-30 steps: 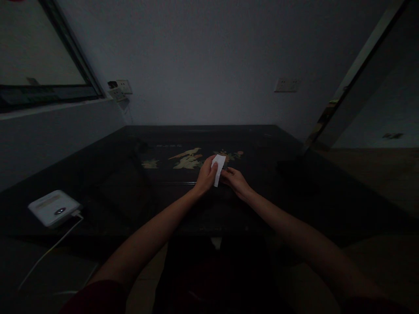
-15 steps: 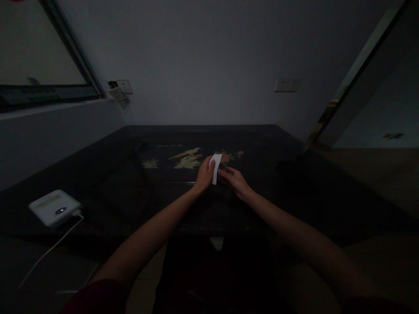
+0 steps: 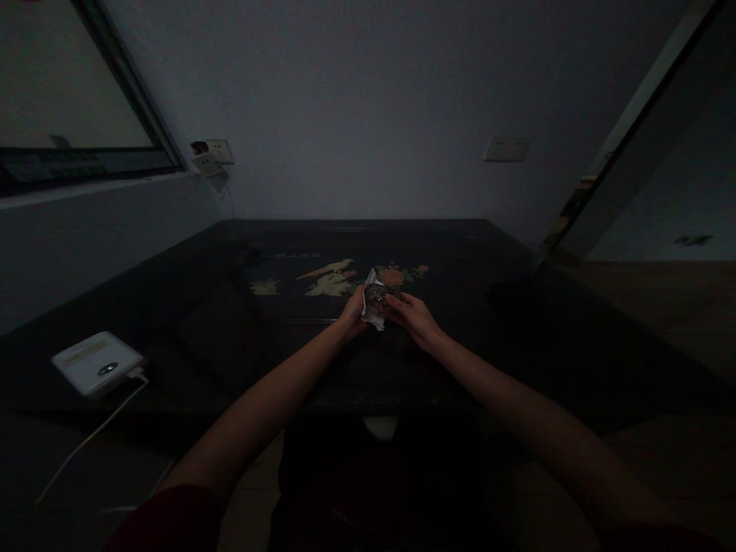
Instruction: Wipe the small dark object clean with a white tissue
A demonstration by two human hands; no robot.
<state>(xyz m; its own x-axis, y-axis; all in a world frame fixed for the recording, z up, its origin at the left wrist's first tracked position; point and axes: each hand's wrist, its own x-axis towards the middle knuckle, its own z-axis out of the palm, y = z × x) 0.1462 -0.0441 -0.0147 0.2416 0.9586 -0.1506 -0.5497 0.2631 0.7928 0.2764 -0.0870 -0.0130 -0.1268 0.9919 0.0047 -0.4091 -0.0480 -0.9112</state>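
My left hand (image 3: 352, 313) is closed round a creased white tissue (image 3: 373, 320), held over the dark table. Against the tissue lies a small shiny glass-like object (image 3: 378, 296), brownish and glinting; the dim light hides its exact kind. From the other side my right hand (image 3: 415, 317) grips this object, thumb on top and the other fingers beneath it, partly hidden. Both hands meet near the middle of the view, a little in front of the bird-and-flower picture (image 3: 327, 282) on the table top.
The dark, glossy table (image 3: 230, 360) reaches to the wall. At its left edge sits a white box-shaped device (image 3: 97, 364) with a white cable (image 3: 86, 441). Wall sockets (image 3: 506, 149) are at the back, and a window (image 3: 69, 84) is at upper left.
The white tissue has opened out from a flat strip held under the left thumb. The shiny object now shows against it, and the left hand has turned and shifted slightly left.
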